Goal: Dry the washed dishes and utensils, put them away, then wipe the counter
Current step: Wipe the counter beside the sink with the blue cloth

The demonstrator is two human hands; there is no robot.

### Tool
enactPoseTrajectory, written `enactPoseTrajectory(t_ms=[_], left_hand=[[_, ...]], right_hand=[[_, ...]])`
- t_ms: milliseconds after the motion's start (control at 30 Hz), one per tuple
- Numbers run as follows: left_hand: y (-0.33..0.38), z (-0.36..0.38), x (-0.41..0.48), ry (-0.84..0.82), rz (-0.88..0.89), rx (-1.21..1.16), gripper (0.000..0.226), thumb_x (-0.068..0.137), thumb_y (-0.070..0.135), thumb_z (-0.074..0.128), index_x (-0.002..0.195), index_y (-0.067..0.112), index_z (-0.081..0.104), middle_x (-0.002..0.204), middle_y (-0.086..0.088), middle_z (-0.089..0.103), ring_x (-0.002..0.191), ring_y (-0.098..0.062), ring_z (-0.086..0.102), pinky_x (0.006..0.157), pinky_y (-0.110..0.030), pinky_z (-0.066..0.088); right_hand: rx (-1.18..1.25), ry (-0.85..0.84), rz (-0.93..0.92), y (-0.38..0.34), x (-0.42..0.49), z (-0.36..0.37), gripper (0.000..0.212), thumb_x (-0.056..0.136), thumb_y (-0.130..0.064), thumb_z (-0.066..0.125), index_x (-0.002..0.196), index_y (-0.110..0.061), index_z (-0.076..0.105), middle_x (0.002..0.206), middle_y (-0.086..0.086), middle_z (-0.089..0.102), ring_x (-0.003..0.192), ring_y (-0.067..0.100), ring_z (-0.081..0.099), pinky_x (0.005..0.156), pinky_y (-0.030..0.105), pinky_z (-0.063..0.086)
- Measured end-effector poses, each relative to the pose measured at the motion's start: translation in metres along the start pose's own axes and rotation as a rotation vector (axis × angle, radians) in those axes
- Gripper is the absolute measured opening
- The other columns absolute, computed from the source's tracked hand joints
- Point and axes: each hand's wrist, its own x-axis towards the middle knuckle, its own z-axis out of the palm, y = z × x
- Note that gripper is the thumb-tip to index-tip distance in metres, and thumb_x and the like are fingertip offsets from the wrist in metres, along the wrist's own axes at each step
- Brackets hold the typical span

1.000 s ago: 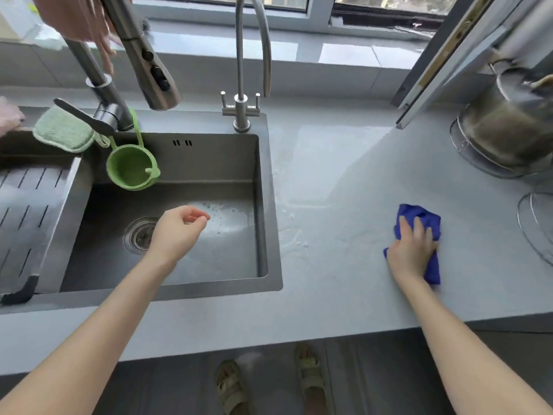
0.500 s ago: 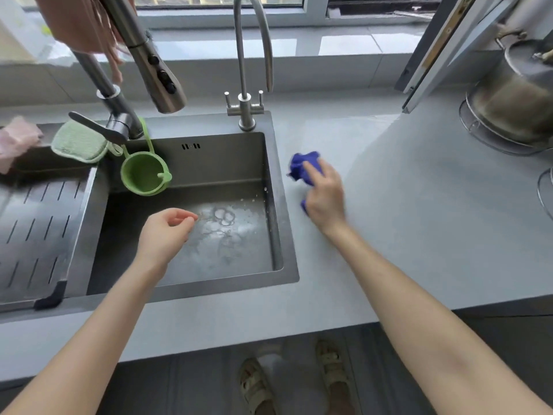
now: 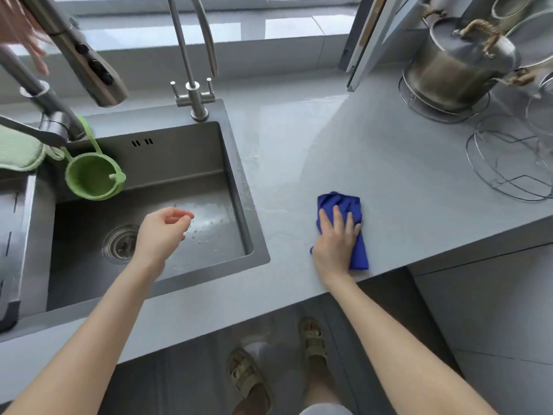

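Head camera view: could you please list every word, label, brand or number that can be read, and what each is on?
None can be read.
The faucet sprayer has dark buttons with no legible marks.
The slots in the sink are overflow openings, not characters.
The pot is blurred; no label shows.
The blue cloth is plain.

Blue cloth [image 3: 359,250] partly hidden under right hand [image 3: 333,244], steel pot [image 3: 449,70] blurred, wire rack [image 3: 505,175] cut off at right edge

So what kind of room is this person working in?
Most likely a home kitchen: a steel sink set into a grey counter, a lidded metal pot at the back, and the right hand pressing a blue cloth on it.
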Motion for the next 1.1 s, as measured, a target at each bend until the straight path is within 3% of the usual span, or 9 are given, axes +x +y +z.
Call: enactPoseTrajectory(t_ms=[100,233,333,433,633,800,867,1000,1100], left_hand=[[0.0,-0.007,-0.004,0.041,-0.002,-0.019,0.019,0.089,0.006,0.054,0.082,0.018,0.067,0.088,-0.009,0.064,0.086,-0.024,0.059,0.081,-0.037,0.051],[0.001,-0.02,-0.008,0.094,0.005,-0.023,0.016,0.089,0.004,0.053,0.092,0.01,0.068,0.09,-0.01,0.064,0.084,-0.022,0.059,0.08,-0.035,0.051],[0.002,-0.028,-0.007,0.104,0.013,-0.019,0.016,0.089,0.005,0.054,0.092,0.01,0.069,0.091,-0.012,0.065,0.084,-0.022,0.059,0.083,-0.037,0.051],[0.006,-0.03,-0.004,0.09,0.021,-0.026,0.016,0.09,0.004,0.053,0.095,0.007,0.068,0.093,-0.014,0.065,0.089,-0.023,0.06,0.083,-0.036,0.051],[0.02,-0.015,0.009,0.044,0.036,-0.02,0.016,0.089,0.004,0.054,0.09,0.01,0.068,0.094,-0.013,0.066,0.085,-0.022,0.059,0.073,-0.029,0.049],[0.039,0.009,0.015,-0.023,0.078,-0.004,0.016,0.089,0.006,0.054,0.09,0.011,0.07,0.093,-0.009,0.067,0.088,-0.023,0.061,0.076,-0.034,0.051],[0.044,0.016,0.017,-0.04,0.088,0.006,0.017,0.089,0.006,0.054,0.093,0.01,0.07,0.094,-0.009,0.067,0.09,-0.023,0.061,0.081,-0.037,0.052],[0.047,0.028,0.022,-0.06,0.091,0.051,0.018,0.089,0.008,0.054,0.086,0.018,0.069,0.091,-0.006,0.067,0.087,-0.021,0.06,0.084,-0.04,0.052],[0.049,0.039,0.025,-0.074,0.094,0.101,0.018,0.089,0.011,0.055,0.083,0.021,0.069,0.09,-0.005,0.067,0.085,-0.024,0.061,0.086,-0.044,0.052]], right_hand=[[0.02,-0.086,-0.067,-0.09,0.005,0.019,0.051,0.069,0.0,0.046,0.115,-0.008,0.067,0.125,0.021,0.061,0.114,0.055,0.051,0.097,0.07,0.031],[0.251,-0.294,-0.227,-0.175,0.019,0.028,0.059,0.084,0.0,0.049,0.142,-0.012,0.041,0.154,0.015,0.028,0.142,0.043,0.014,0.114,0.056,-0.002],[0.838,-0.405,-0.113,-0.187,0.033,-0.002,0.056,0.085,0.007,0.038,0.139,-0.006,0.045,0.148,0.014,0.038,0.139,0.03,0.03,0.116,0.035,0.016],[1.296,-0.316,0.205,-0.151,0.045,-0.048,0.057,0.084,0.007,0.034,0.135,-0.01,0.05,0.125,0.001,0.058,0.113,0.016,0.056,0.097,0.021,0.043],[1.515,-0.106,0.34,-0.026,0.061,-0.099,0.041,0.077,0.011,0.035,0.103,-0.009,0.06,0.085,0.003,0.056,0.072,0.014,0.051,0.065,0.02,0.04],[1.925,-0.08,0.53,0.045,0.064,-0.123,0.019,0.079,-0.003,0.056,0.083,-0.012,0.073,0.078,0.004,0.068,0.074,0.017,0.068,0.072,0.022,0.056],[1.733,-0.105,0.604,0.075,0.063,-0.12,0.02,0.069,-0.01,0.07,0.087,-0.017,0.071,0.086,0.002,0.07,0.085,0.021,0.068,0.074,0.023,0.055],[0.245,0.081,0.322,0.126,0.055,-0.112,0.045,0.091,-0.02,0.055,0.136,-0.014,0.05,0.136,0.006,0.054,0.127,0.03,0.047,0.099,0.038,0.041],[0.055,0.108,0.155,0.127,0.056,-0.108,0.057,0.092,-0.048,0.041,0.142,-0.019,0.044,0.149,0.012,0.04,0.138,0.033,0.033,0.11,0.047,0.03]])
